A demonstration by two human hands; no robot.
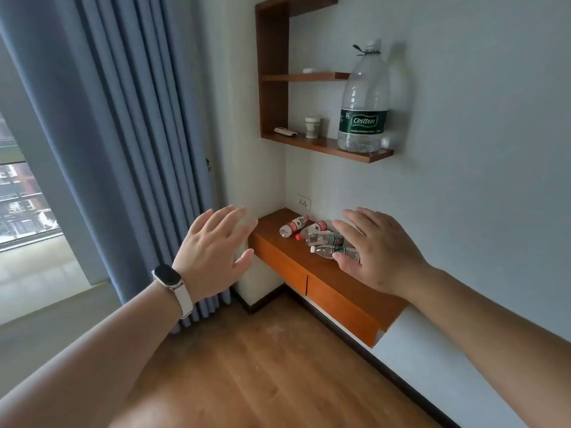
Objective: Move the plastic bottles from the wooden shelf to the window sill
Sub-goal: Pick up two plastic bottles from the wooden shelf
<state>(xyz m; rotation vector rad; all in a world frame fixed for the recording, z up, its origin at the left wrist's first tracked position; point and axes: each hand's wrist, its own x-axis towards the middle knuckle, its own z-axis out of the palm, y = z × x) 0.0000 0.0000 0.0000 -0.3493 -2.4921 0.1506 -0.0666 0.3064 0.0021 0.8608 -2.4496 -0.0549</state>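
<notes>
Several small clear plastic bottles lie on their sides on a low wooden shelf (327, 273) with drawers in the room's corner. One red-labelled bottle (293, 226) lies at the far left of the pile, and a green-labelled bottle (327, 250) lies nearest me. My right hand (377, 251) is spread open in front of the pile and hides part of it. My left hand (213, 248), with a watch on the wrist, is open in the air left of the shelf. The window sill (40, 273) is at the far left, below the window.
A wall shelf unit (327, 146) above holds a large Cestbon water bottle (363, 100), a white cup (312, 127) and a remote (285, 131). Blue curtains (129, 134) hang between window and corner. A wall socket (304, 202) sits above the low shelf. Wooden floor lies below.
</notes>
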